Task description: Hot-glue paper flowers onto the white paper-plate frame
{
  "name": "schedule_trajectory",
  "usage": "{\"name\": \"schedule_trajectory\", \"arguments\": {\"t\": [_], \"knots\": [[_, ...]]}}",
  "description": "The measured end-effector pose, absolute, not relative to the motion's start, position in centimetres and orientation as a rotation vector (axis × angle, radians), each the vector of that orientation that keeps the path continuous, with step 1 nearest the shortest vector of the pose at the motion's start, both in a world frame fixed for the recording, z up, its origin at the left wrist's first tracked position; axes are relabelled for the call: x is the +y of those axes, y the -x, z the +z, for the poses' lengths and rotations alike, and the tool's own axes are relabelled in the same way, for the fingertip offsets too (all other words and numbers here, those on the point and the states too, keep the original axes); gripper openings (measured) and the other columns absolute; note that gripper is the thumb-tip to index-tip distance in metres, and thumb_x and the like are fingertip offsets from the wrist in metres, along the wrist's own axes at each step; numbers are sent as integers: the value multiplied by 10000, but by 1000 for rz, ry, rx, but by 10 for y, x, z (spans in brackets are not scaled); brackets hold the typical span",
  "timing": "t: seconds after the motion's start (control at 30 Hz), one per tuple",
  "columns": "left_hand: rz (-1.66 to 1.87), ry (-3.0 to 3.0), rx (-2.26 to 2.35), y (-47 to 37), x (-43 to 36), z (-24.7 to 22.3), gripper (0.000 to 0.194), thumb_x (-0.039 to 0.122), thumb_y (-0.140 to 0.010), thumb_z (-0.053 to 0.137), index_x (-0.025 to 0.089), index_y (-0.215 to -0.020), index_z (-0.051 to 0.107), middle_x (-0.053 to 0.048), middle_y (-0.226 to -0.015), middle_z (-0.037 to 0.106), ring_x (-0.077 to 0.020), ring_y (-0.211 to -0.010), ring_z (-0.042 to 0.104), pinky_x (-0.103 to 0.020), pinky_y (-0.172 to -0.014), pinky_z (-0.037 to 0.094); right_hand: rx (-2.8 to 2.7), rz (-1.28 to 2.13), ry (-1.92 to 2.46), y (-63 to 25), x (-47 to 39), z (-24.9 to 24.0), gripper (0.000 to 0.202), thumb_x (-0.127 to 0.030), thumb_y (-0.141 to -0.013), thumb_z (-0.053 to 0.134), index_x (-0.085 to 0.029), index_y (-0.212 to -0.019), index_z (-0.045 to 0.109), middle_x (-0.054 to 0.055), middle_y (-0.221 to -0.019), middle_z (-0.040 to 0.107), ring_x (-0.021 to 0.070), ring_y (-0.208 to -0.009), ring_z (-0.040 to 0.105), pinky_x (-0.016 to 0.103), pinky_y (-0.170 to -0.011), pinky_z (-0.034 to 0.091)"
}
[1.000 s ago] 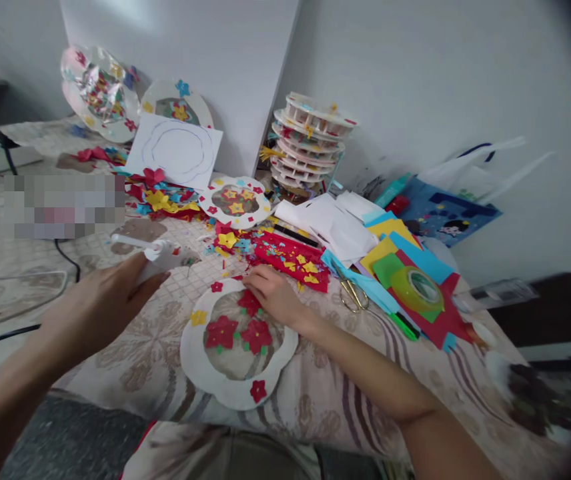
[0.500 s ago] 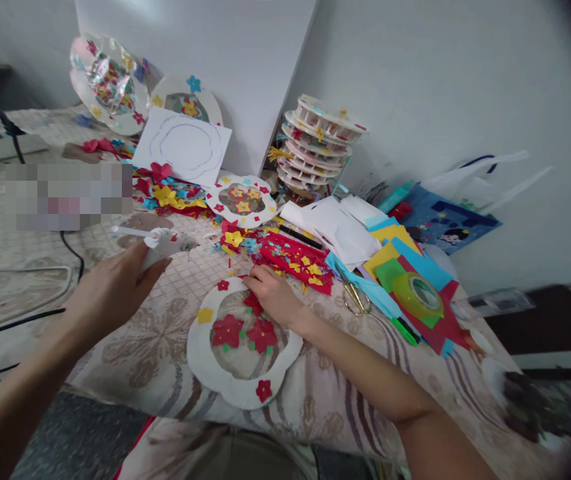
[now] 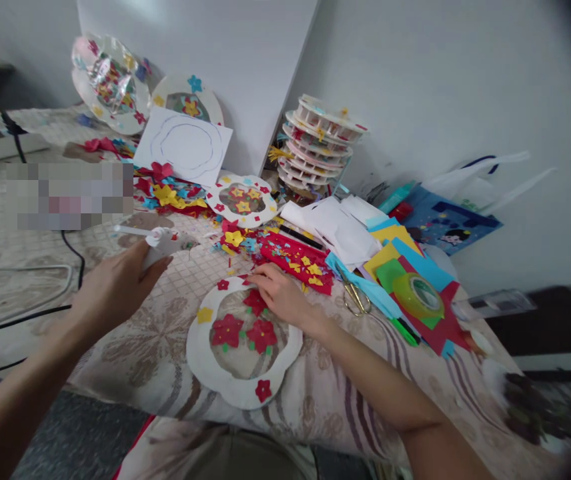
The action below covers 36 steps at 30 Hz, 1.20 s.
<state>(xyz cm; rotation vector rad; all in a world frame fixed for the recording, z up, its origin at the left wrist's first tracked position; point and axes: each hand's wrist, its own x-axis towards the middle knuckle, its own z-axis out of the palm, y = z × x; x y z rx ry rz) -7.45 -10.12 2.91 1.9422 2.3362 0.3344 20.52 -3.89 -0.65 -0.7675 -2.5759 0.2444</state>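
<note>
With the left hand (image 3: 108,287), grips a white plastic glue gun (image 3: 154,252) in closed fingers, to the left of the right hand's reach. With the right hand (image 3: 278,293), touches the far rim of a flat white scalloped ring (image 3: 203,363) with bent fingertips, at a small red paper flower (image 3: 246,281); cannot tell whether pinching it or just pressing. Lies flat on the patterned cloth (image 3: 155,340), mostly nearer the body than that touch. Looks light and fairly stiff at the rim, likely to slide if nudged, and probably weaker across the see-through middle, just nearer than the fingertips. Best held by the bare white rim, clear of the three large red paper flowers (image 3: 227,331), likely easy to crease or tear
</note>
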Motion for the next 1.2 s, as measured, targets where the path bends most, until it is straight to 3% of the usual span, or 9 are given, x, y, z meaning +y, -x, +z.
{"name": "schedule_trajectory", "arguments": {"t": [0.9, 1.2], "knots": [[386, -1928, 2376, 74, -83, 10, 517, 503, -901, 233, 103, -1133, 465, -183, -1000, 652, -319, -857, 622, -318, -616, 371, -2459, 234, 810, -208, -38, -23, 364, 2, -802, 447, -179, -1041, 652, 98, -1035, 575, 221, -1030, 490, 394, -906, 469], [416, -1885, 2394, 75, -84, 5, 412, 490, -892, 269, 157, -1014, 478, -104, -872, 641, -245, -760, 605, -286, -603, 360, -2488, 244, 751, -208, -40, -21, 373, -11, -820, 449, -191, -1084, 640, 94, -1051, 577, 216, -1023, 494, 408, -918, 450]]}}
